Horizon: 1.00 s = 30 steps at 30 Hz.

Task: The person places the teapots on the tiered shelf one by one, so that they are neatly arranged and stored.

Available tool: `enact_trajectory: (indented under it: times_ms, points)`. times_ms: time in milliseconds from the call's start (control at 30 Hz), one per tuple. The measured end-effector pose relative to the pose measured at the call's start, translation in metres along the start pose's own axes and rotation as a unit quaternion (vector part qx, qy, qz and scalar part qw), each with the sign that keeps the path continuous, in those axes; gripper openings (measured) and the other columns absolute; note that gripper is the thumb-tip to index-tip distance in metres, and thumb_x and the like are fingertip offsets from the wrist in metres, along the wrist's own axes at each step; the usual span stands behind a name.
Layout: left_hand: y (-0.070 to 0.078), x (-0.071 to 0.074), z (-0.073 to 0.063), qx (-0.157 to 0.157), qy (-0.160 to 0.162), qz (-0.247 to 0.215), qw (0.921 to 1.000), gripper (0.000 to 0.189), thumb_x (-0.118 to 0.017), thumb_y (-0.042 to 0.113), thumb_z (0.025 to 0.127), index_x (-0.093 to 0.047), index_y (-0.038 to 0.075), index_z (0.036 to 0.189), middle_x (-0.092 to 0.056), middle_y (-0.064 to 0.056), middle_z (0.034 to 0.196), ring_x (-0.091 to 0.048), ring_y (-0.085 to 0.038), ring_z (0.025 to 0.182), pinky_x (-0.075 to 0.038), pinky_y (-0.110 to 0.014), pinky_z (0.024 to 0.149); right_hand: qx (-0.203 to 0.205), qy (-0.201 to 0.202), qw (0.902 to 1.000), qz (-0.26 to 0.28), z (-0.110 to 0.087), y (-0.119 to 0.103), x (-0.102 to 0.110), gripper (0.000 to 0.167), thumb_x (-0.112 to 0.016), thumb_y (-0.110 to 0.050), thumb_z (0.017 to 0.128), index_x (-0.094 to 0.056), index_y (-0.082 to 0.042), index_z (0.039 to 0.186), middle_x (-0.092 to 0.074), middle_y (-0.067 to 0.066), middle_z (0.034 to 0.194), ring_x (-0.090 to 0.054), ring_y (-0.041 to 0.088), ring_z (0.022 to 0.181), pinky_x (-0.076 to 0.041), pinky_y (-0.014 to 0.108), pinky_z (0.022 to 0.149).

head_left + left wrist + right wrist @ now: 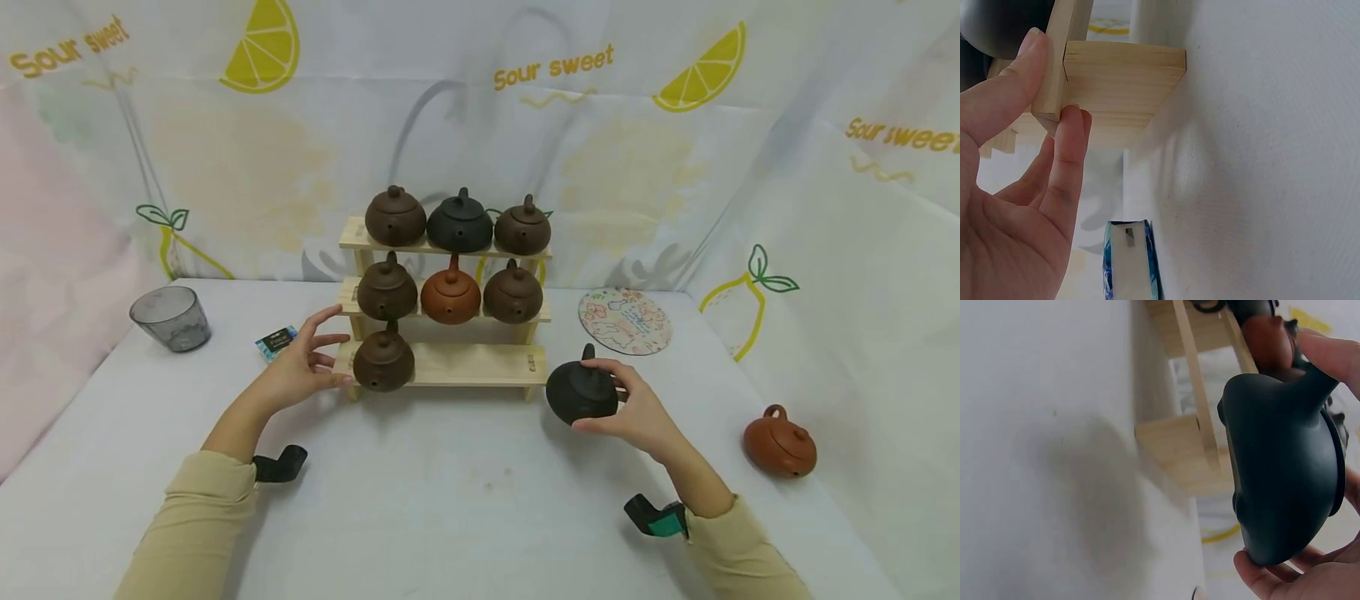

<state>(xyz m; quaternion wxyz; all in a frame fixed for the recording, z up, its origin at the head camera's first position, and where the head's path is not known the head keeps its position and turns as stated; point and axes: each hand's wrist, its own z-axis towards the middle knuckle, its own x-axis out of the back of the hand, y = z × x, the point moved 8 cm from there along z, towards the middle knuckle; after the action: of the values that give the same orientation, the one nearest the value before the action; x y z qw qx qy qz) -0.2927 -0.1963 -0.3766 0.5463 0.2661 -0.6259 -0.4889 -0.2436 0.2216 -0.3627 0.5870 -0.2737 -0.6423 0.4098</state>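
Observation:
A black teapot point(576, 395) hangs above the table just right of the rack's lowest shelf, its shadow below it. My right hand point(633, 414) grips it, thumb and fingers on opposite sides of its body. In the right wrist view the teapot point(1285, 456) looks dark teal and hides part of the rack. The three-step wooden rack point(476, 364) stands mid-table. My left hand point(300, 367) pinches the left end of its lowest shelf, thumb above and fingers beneath in the left wrist view. Beside that thumb, a brown teapot point(383, 362) sits on this shelf.
Three teapots fill each upper step, including an orange-brown one point(451, 297) in the middle. Another reddish teapot point(780, 444) rests at the table's right edge. A round patterned mat point(625, 322) lies back right. Left stand a grey glass cup point(172, 318) and a small blue packet point(275, 341).

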Motion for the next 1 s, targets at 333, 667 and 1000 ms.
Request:
enact_trajectory:
  times_ms: [333, 667, 1000]
  points:
    - [0.001, 0.001, 0.0, -0.005, 0.002, 0.002, 1.0, 0.1, -0.072, -0.006, 0.077, -0.009, 0.023, 0.149, -0.037, -0.031, 0.136, -0.055, -0.036, 0.092, -0.049, -0.027, 0.069, 0.087, -0.033, 0.9956, 0.004, 0.009, -0.037, -0.03, 0.075, -0.089, -0.02, 0.06, -0.053, -0.018, 0.126, -0.044, 0.01, 0.128, -0.042, 0.026, 0.114, -0.035, 0.049, 0.093]
    - [-0.001, 0.001, -0.001, -0.004, 0.004, 0.006, 1.0, 0.1, -0.073, -0.005, 0.077, -0.009, 0.024, 0.149, -0.038, -0.03, 0.136, -0.054, -0.035, 0.091, -0.049, -0.027, 0.069, 0.099, -0.049, 0.9939, 0.008, 0.024, -0.05, -0.056, 0.074, -0.09, -0.023, 0.058, -0.055, -0.021, 0.124, -0.045, 0.007, 0.128, -0.041, 0.024, 0.115, -0.035, 0.047, 0.094]
    - [0.0, 0.001, -0.001, 0.001, 0.005, 0.009, 0.9999, 0.101, -0.074, -0.002, 0.077, -0.008, 0.026, 0.149, -0.038, -0.029, 0.136, -0.055, -0.035, 0.092, -0.049, -0.027, 0.07, 0.131, -0.074, 0.9879, 0.036, 0.037, -0.068, -0.083, 0.074, -0.089, -0.02, 0.059, -0.055, -0.018, 0.124, -0.046, 0.004, 0.129, -0.041, 0.023, 0.116, -0.037, 0.046, 0.092]
